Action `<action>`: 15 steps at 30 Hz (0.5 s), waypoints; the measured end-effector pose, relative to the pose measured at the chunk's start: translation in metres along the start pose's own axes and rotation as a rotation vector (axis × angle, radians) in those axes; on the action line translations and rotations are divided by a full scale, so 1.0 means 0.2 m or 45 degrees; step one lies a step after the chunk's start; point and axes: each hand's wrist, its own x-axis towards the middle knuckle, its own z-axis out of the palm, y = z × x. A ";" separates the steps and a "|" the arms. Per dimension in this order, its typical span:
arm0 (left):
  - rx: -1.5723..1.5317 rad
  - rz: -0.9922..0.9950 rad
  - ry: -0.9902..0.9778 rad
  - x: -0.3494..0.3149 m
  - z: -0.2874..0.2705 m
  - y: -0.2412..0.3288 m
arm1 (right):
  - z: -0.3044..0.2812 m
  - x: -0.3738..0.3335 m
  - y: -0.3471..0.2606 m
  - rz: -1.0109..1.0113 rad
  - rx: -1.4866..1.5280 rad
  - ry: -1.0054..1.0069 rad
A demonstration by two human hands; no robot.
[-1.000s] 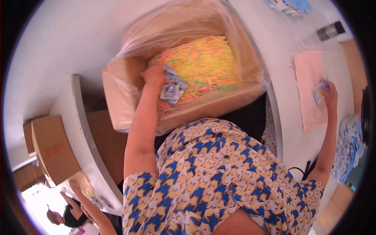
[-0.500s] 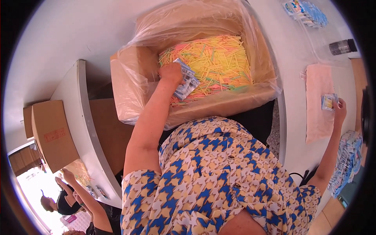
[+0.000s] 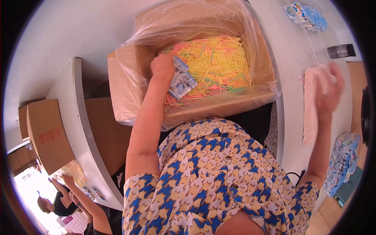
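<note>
A large cardboard box (image 3: 113,78), lined with clear plastic, stands in front of me with a heap of thin yellow, pink, orange and green sticks (image 3: 223,58) inside. Over the heap's left part, my left hand (image 3: 162,68) is closed at the edge of some flat blue-and-white packets (image 3: 183,83); its fingertips are hidden. Out to the right, my right hand (image 3: 329,90) is raised above a folded pink towel (image 3: 310,105) on the white table. Motion smears its fingers, and I cannot make out anything in them.
Blue-and-white packets (image 3: 342,162) lie piled at the lower right, and another bunch (image 3: 309,17) at the far right. A dark-lidded jar (image 3: 340,51) lies near the towel. At left, a white panel edge (image 3: 80,94) and cardboard boxes (image 3: 49,133) stand near other people (image 3: 84,203).
My right hand has left the small packet's spot by the towel's right edge and swung up and left; that packet no longer shows. My left hand has shifted slightly up and left with its packets.
</note>
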 end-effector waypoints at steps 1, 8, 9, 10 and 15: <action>-0.003 0.005 0.003 0.01 0.01 0.00 | 0.06 0.05 -0.14 0.142 0.211 -0.172; -0.069 0.052 0.020 0.03 -0.03 0.10 | 0.52 0.15 -0.54 -0.251 0.930 -0.167; -0.100 0.137 0.044 0.03 -0.07 0.13 | 0.58 0.14 -0.57 -0.149 1.048 -0.234; -0.096 0.155 0.046 0.02 -0.10 0.17 | 0.65 0.14 -0.60 -0.047 1.061 -0.265; -1.529 0.510 0.032 0.07 -0.09 0.42 | 0.96 0.19 -0.59 0.296 1.223 -0.473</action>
